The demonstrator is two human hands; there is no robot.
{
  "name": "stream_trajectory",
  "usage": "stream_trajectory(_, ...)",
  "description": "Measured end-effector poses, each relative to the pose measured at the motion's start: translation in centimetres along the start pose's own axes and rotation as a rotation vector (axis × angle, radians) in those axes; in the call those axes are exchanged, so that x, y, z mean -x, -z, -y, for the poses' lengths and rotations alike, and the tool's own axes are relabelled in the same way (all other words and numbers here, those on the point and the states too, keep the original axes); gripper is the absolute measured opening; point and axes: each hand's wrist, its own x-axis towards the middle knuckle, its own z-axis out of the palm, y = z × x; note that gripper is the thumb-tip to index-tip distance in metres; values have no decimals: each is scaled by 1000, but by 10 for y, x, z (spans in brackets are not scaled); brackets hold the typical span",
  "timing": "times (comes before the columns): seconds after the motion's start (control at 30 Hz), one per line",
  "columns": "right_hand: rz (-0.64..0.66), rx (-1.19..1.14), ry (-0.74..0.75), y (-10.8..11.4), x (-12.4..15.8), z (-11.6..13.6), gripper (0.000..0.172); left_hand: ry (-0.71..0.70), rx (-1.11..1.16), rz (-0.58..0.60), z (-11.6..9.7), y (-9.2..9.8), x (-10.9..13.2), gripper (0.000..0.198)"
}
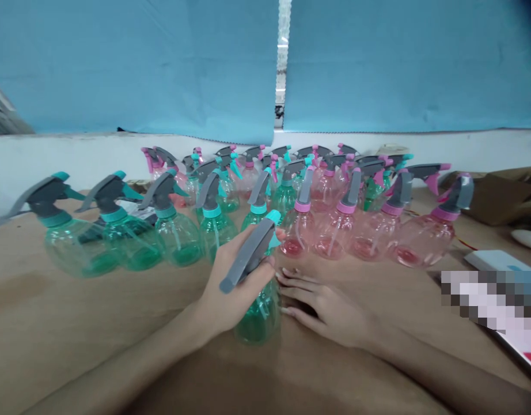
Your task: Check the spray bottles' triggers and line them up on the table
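Note:
My left hand (224, 288) is closed around the neck of a green spray bottle (259, 323) with a grey and teal trigger head, near the table's front. The bottle leans a little, its head pointing away to the right. Just right of its body, my right hand (330, 305) rests palm down with fingers stretched towards the bottle; whether the fingertips touch it I cannot tell. Behind my hands stands a row of spray bottles, green ones (179, 239) on the left and pink ones (332, 233) on the right.
More spray bottles (285, 196) crowd the back of the wooden table (118, 334). On the right lie a white box (494, 260), a partly blurred flat item (516, 340), a brown bag (494, 196) and a white computer mouse (527, 237). Blue cloth (140, 69) hangs on the wall behind.

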Motion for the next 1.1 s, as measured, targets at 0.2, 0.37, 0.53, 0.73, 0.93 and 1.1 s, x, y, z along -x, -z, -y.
stream_trajectory(0.2,-6,5,-3,1,-2,1,38,-20,-16,-30,0,0,0,18)
stream_trajectory(0.37,-25,-4,8,0,-2,2,36,-49,15,-17,0,0,-2,24)
stream_trajectory(0.53,-7,31,-13,1,-1,2,36,-72,0,-44,3,2,-2,25)
stream_trajectory(0.73,1,25,-20,2,-2,2,38,-67,-48,-20,5,18,3,27)
stream_trajectory(0.93,7,27,-18,0,-1,0,37,-26,-20,-5,5,25,7,27)
stream_trajectory(1.1,3,27,-11,-2,2,-4,37,-9,-3,-4,9,22,7,26)
